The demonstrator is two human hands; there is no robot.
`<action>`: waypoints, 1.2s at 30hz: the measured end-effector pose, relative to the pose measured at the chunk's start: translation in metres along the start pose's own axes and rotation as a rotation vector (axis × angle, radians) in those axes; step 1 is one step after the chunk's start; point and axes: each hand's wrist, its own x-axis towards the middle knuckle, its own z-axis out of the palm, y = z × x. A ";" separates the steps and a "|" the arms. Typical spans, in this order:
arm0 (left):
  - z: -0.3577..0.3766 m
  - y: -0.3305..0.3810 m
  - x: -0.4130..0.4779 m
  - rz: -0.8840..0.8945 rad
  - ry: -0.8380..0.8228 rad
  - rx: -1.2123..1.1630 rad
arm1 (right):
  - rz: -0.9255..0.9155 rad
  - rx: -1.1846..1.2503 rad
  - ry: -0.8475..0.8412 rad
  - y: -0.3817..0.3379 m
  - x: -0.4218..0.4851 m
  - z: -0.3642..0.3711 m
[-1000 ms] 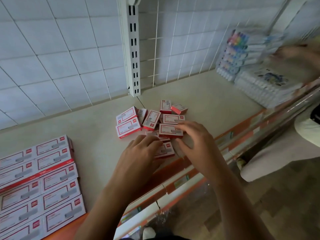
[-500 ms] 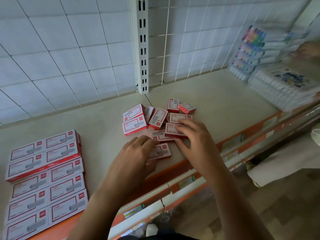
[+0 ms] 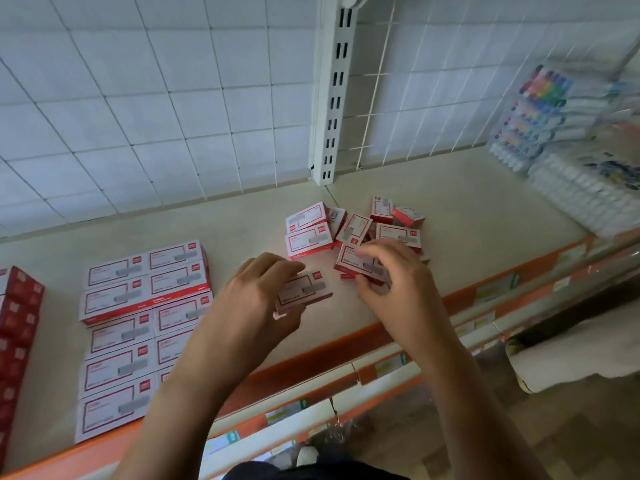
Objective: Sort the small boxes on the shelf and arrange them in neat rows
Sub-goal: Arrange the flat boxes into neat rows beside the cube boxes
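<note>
"So, starting at the left, what lies on the shelf (image 3: 485,216)?"
"Finished rows (image 3: 138,306) of red-and-white boxes, flat, edges touching, likely the pattern to match. Just right of them the left hand (image 3: 252,299) curls around one small box (image 3: 304,292), label up, probably bound for those rows."
"And the rest?"
"A loose pile (image 3: 356,230) of small boxes sits mid-shelf, lying at all angles. The right hand (image 3: 398,278) pinches a second box (image 3: 360,263) at the pile's near edge, thumb below, fingers on top, apparently to pick it out. Marker packs (image 3: 540,109) are stacked at far right"
</note>
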 end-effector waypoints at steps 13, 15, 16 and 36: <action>-0.092 -0.070 -0.097 -0.295 0.108 0.095 | -0.404 0.259 -0.131 -0.128 0.028 0.071; -0.096 -0.077 -0.109 -0.325 0.108 0.101 | -0.433 0.283 -0.154 -0.139 0.028 0.081; -0.099 -0.081 -0.115 -0.340 0.108 0.102 | -0.446 0.292 -0.166 -0.144 0.027 0.086; -0.079 -0.115 -0.126 -0.294 0.107 0.134 | -0.443 0.113 -0.300 -0.140 0.009 0.105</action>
